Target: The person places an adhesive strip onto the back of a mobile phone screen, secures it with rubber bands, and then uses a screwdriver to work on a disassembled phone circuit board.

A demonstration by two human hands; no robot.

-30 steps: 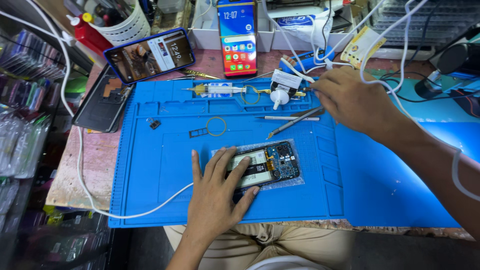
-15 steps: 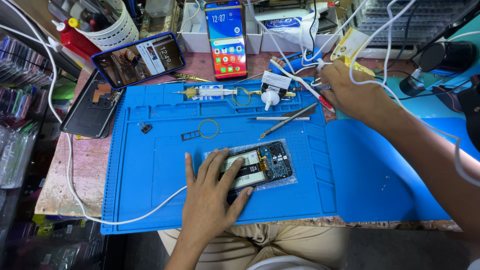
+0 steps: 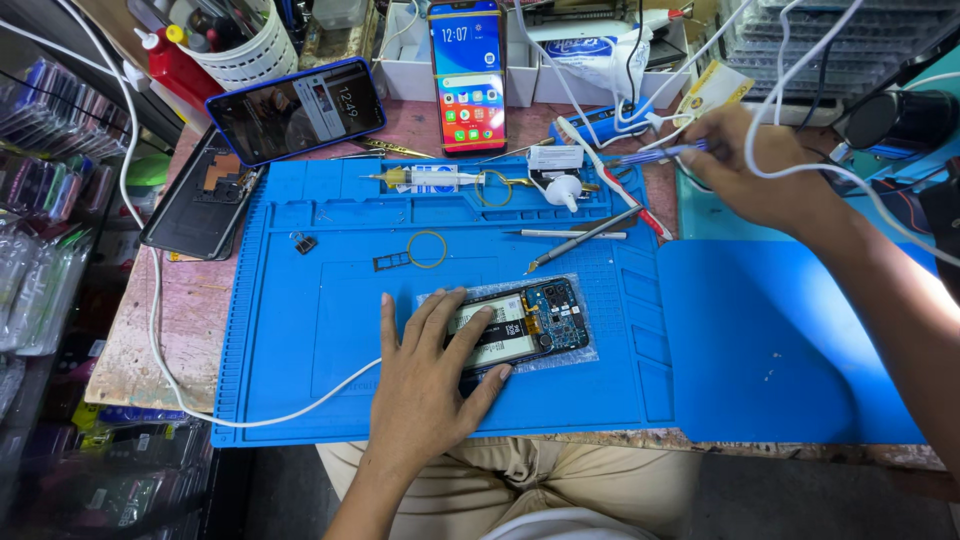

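Both arms are bare from the elbow down, no sleeves, watch or rings showing on the left hand [image 3: 425, 390] or right hand [image 3: 750, 170]; khaki trousers [image 3: 520, 485] cover the lap, a white garment edge below

The blue work mat [image 3: 330, 330] looks like matt rubber with moulded ridges. The opened phone [image 3: 525, 330] shows a glossy circuit board and lies on clear shiny plastic film. The tweezers [image 3: 572, 240] are dull metal. The table [image 3: 190, 310] is worn, rough wood. The two lit phone screens [image 3: 467, 60] are smooth, glossy glass.
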